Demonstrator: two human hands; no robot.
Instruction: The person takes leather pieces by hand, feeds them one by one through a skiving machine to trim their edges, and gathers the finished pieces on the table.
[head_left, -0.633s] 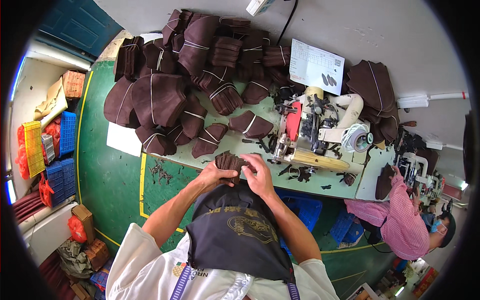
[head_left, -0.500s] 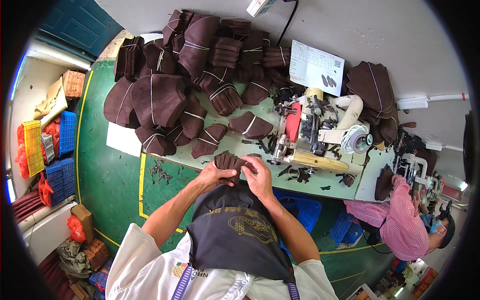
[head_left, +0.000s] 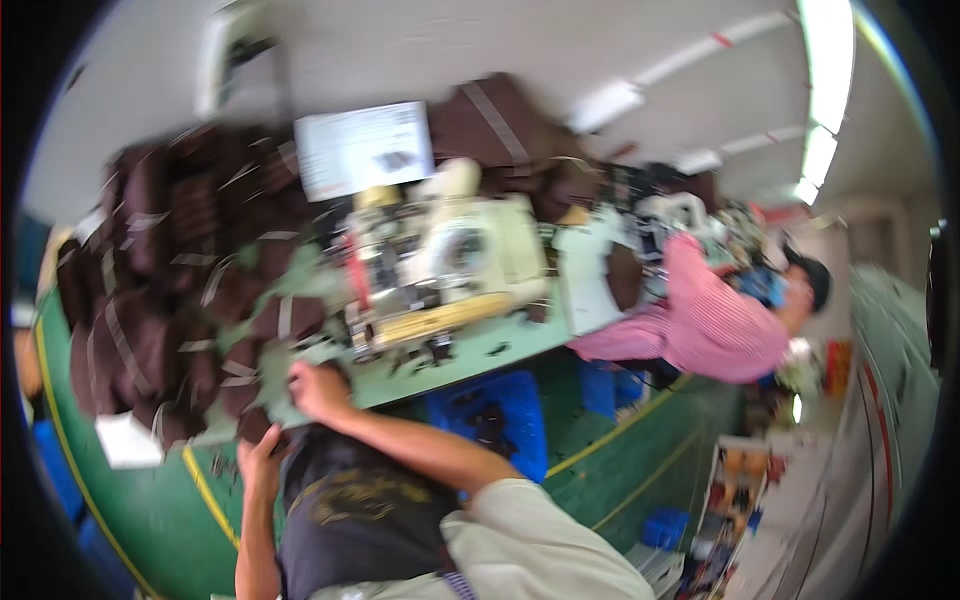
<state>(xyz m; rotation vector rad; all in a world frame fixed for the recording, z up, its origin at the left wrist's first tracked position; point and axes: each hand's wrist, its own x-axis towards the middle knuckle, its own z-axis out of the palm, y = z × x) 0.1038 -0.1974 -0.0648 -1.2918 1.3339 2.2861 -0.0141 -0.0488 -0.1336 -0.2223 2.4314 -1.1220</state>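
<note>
The picture is smeared by motion. My left hand [head_left: 262, 458] is closed on a small stack of dark brown leather-like pieces [head_left: 254, 424] at the table's front edge. To its right, my right hand [head_left: 320, 394] is raised over the table edge with its fingers curled. A dark brown shape shows right beside those fingers; I cannot tell whether they grip it. Just beyond the hands lie tied bundles of brown pieces, one of them a flat bundle [head_left: 288, 318] with a pale band.
Tied brown bundles [head_left: 130, 340] are heaped on the table's left. A cream-coloured machine [head_left: 450, 245] stands right of my hands, a printed sheet [head_left: 365, 150] behind it. A blue crate [head_left: 490, 425] sits below the table. A person in a pink checked shirt [head_left: 715, 315] works further right.
The view has swung right, so the scene sits further left. My hands, together on one stack before, are now apart; my left keeps pieces and my right has moved up over the table edge.
</note>
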